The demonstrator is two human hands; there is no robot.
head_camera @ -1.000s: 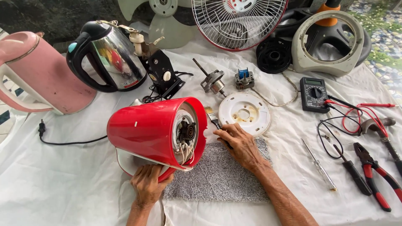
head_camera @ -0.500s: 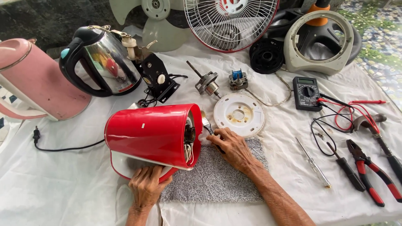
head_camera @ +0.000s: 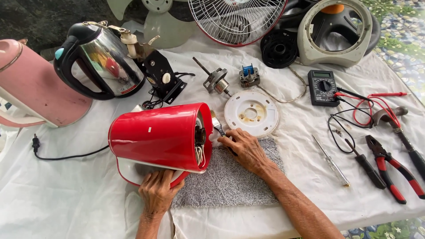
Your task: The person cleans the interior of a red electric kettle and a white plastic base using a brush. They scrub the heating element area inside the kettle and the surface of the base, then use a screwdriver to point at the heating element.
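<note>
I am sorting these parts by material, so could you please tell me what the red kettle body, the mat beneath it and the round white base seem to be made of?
The red kettle body, steadied by the left hand, looks like glossy plastic or painted metal: smooth, with sheen. The grey mat looks like looped terry cloth. The round white base looks like matt moulded plastic, with brownish stains.

Head camera looks steeply down (from close above) at the cloth-covered table [head_camera: 66, 208].
</note>
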